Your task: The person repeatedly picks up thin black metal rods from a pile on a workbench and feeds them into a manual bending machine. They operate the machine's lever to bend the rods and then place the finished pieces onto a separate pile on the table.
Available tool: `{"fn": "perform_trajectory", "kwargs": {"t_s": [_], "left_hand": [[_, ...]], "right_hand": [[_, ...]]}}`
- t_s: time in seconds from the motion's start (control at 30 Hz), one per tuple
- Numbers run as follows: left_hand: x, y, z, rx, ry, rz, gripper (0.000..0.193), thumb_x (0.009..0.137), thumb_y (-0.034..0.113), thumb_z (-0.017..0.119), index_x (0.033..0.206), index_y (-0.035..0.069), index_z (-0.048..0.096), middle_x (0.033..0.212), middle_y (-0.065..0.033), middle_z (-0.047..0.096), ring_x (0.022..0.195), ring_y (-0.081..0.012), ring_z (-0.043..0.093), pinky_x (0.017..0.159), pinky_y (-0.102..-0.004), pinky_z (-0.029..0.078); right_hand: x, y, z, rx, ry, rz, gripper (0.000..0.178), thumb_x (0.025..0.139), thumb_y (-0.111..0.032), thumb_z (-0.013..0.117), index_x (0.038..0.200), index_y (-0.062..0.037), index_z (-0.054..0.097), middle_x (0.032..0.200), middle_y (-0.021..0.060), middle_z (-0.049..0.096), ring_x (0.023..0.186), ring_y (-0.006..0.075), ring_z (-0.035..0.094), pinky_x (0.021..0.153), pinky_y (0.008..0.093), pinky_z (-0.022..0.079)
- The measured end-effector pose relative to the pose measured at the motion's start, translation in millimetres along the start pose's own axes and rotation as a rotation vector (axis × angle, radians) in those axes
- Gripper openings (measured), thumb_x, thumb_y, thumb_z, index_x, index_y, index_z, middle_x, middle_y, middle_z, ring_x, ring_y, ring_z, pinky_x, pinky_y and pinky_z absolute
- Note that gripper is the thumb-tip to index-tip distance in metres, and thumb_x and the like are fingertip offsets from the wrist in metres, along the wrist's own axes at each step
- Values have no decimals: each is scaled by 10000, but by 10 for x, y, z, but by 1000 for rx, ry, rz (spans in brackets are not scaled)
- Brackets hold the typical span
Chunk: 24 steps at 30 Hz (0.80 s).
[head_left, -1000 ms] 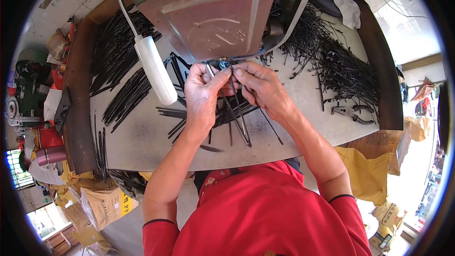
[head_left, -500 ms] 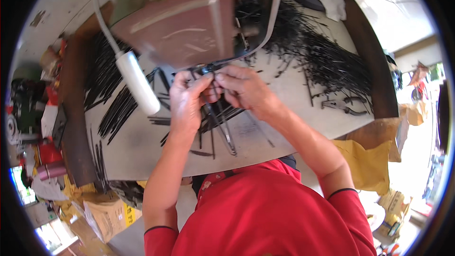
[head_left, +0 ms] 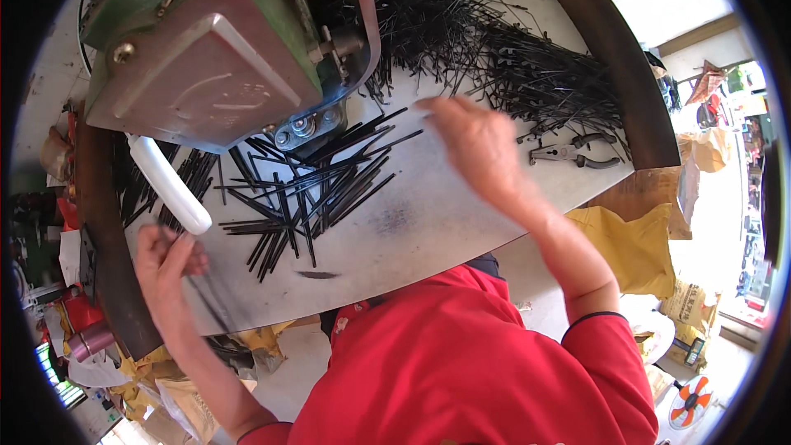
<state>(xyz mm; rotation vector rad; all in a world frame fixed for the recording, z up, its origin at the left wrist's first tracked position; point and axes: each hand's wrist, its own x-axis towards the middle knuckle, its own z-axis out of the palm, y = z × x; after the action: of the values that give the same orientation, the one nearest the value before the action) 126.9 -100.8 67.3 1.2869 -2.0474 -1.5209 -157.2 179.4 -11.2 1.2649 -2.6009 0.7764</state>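
Note:
My left hand [head_left: 169, 259] is at the left of the table, its fingers curled round thin black rods [head_left: 209, 301] that trail below it, blurred. My right hand [head_left: 476, 147] hovers over the table right of the middle; its blurred fingers stretch left, and nothing shows in them. Between the hands lies a loose, crisscrossed heap of straight black rods [head_left: 309, 189]. Just beyond the heap stands a green machine with a reddish-brown front cover [head_left: 206, 74]. Its lower metal part with bolts [head_left: 305, 128] overhangs the heap's far side.
A white tube-shaped lamp [head_left: 169, 185] hangs close to my left hand. Large tangles of black rods with shaped ends [head_left: 548, 74] cover the far right. Pliers [head_left: 575, 152] lie near the right edge. A raised brown border [head_left: 630, 91] edges the table; a yellow sack [head_left: 630, 247] is beyond the corner.
My hands were together below the machine, holding rods; they have parted. The left went left and nearer with rods, the right moved right. The view has shifted, showing more of the machine.

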Motion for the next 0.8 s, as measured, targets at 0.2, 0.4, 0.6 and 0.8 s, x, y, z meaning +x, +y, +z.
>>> {"fn": "perform_trajectory", "kwargs": {"t_s": [0.2,0.4,0.6,0.8], "left_hand": [[-120,-312,-46,276,393,334,336,821,52,650,1138,-1,551,1033,-72,623,949,-143,581,887,-270,447],[-437,-44,1278,315,-48,606,132,785,-8,654,908,39,644,842,-72,634,766,-181,612,709,-289,499],[-376,-24,1901,554,-37,891,142,711,28,717,832,54,647,786,-55,577,724,-242,572,609,-330,467],[-350,-147,1988,612,26,969,160,712,32,711,831,52,606,772,-57,544,705,-258,549,587,-349,446]], "right_hand": [[-9,310,-210,-285,-69,-160,155,726,-6,565,876,-44,580,785,108,511,645,276,612,533,373,480],[36,312,-278,-224,-170,-132,149,711,1,581,852,-45,574,779,115,548,631,304,614,527,400,468],[405,227,-48,-309,-121,-303,220,699,3,608,905,-73,600,762,118,569,592,300,627,502,389,484],[435,170,91,-246,-135,-491,144,714,-28,608,843,-58,551,764,94,567,602,269,637,493,363,494]]}}
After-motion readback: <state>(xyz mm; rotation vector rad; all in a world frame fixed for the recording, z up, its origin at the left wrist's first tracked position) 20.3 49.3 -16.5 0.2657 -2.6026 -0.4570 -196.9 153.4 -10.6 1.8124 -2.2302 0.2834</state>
